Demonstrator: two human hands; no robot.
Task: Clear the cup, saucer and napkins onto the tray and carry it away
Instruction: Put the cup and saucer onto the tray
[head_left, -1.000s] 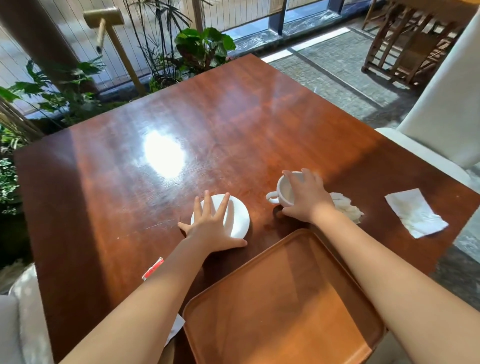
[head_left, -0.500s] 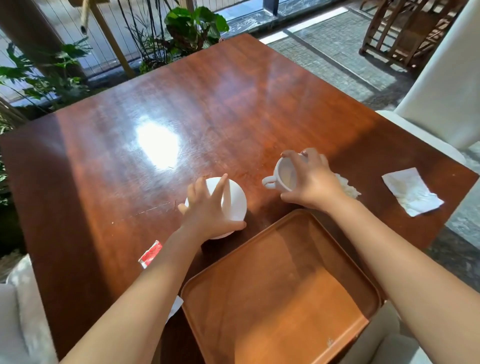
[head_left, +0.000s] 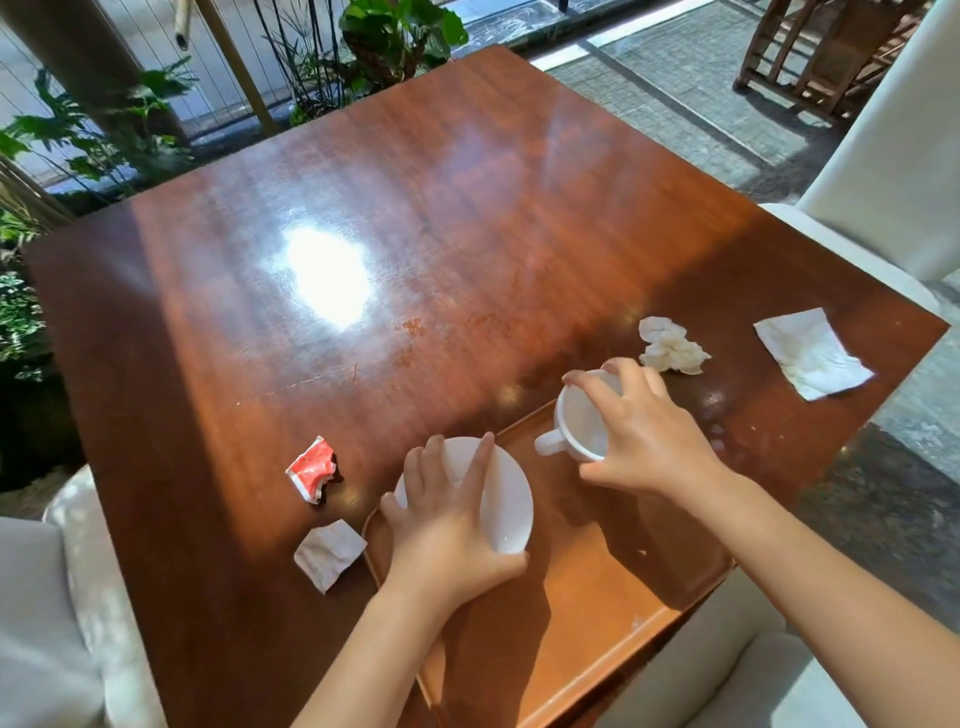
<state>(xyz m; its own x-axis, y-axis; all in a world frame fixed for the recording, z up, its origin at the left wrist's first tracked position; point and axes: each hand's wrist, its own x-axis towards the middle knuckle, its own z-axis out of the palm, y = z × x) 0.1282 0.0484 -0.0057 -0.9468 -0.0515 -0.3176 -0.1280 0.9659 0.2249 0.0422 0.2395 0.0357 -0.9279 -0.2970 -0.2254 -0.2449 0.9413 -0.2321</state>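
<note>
My left hand (head_left: 449, 525) grips a white saucer (head_left: 506, 499), tilted, over the near left part of the brown tray (head_left: 587, 613). My right hand (head_left: 641, 436) holds a white cup (head_left: 579, 428) from above, its handle pointing left, over the tray's far edge. A crumpled white napkin (head_left: 670, 347) lies on the table just beyond the cup. A flat white napkin (head_left: 810, 353) lies near the table's right edge.
A torn red-and-white packet (head_left: 311, 467) and a small white paper scrap (head_left: 328, 553) lie on the wooden table (head_left: 415, 234) left of the tray. White chairs stand at right (head_left: 883, 135) and near left (head_left: 47, 597). Plants line the far side.
Both hands lifted the saucer and cup off the table and brought them toward me over the tray. The crumpled napkin, hidden before by my right hand, now shows.
</note>
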